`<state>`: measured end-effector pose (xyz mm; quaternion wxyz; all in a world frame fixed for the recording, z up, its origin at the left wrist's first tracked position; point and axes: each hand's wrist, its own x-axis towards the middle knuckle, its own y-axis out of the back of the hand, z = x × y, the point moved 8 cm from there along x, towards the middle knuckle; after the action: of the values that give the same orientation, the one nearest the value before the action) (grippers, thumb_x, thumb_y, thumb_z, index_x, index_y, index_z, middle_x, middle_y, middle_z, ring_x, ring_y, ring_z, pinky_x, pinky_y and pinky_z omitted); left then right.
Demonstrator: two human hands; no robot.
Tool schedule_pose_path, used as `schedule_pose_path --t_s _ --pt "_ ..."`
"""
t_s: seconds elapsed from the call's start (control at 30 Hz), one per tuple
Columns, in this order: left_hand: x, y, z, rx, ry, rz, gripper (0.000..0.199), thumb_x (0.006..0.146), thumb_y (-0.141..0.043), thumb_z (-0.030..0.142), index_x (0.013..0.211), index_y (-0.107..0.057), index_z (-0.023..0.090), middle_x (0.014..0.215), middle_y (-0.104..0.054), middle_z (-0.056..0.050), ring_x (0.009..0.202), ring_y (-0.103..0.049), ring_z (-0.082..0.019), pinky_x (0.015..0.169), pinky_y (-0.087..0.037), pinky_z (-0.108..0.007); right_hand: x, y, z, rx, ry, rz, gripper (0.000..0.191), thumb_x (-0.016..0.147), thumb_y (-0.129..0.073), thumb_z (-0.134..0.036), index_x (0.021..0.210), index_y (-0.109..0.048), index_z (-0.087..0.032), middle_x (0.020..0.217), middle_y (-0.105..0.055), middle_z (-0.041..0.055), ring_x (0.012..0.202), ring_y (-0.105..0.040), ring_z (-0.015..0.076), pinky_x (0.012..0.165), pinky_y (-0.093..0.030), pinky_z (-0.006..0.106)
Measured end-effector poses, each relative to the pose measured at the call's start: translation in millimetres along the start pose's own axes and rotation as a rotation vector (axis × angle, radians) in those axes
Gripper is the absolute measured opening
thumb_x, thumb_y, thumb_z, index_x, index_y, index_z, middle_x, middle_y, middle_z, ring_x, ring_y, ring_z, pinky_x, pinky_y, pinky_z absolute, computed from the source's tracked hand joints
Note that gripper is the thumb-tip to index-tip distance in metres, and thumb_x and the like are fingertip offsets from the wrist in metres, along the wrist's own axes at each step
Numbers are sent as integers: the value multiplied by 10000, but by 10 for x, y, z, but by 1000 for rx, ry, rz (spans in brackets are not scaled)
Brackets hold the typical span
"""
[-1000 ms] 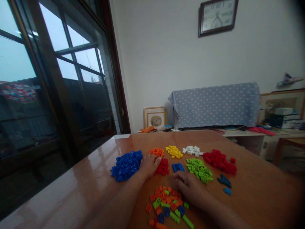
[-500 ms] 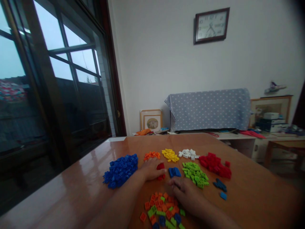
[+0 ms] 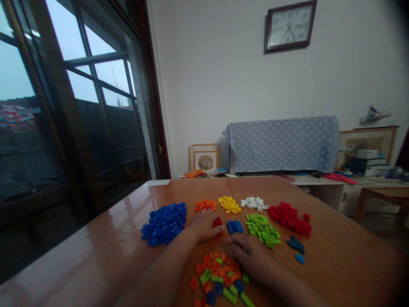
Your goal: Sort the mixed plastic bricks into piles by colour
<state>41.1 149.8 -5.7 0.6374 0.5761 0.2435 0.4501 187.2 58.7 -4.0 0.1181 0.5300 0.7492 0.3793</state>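
Note:
My left hand [image 3: 203, 226] lies low over the table, its fingers stretched toward the small orange brick pile [image 3: 205, 205]. Its thumb reaches beside a few red bricks [image 3: 217, 222], partly hidden by the hand. Curled fingers close my right hand [image 3: 249, 252], which is near the blue bricks [image 3: 235, 227]; anything inside it is hidden. Below both hands spreads a mixed heap of orange, green and dark blue bricks [image 3: 220, 275]. A lime green pile [image 3: 262, 230] is just right of the blue bricks.
Left of my left hand is a large blue brick pile [image 3: 164, 224]. Yellow [image 3: 229, 204], white [image 3: 254, 203] and red [image 3: 290, 218] piles line the far side. Teal pieces [image 3: 295, 244] lie at right on the brown table [image 3: 332, 273]. A cloth-covered object [image 3: 283, 145] stands behind.
The view has shifted slightly, with the clock higher and further right. Both hands stay almost in the same place over the table, and the piles look unchanged.

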Motion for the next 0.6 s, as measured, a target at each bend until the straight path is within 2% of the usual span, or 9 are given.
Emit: schedule_pose_path --t_s 0.4,0.6 --pt "-154 59 136 20 -49 27 457 866 -504 601 1142 -628 258 1194 -601 -93 1112 -529 -299 978 -394 -422 -21 -3 -12 21 7 3 217 883 -454 -243 884 -670 -226 799 -688 -14 747 -610 154 631 -365 229" --pt "-179 85 153 33 -51 32 476 866 -493 625 1129 -634 253 1209 -594 -99 1114 -528 -302 958 -406 -426 -9 5 -11 7 5 6 198 861 -466 -227 869 -663 -226 791 -684 -15 732 -601 152 628 -362 232"
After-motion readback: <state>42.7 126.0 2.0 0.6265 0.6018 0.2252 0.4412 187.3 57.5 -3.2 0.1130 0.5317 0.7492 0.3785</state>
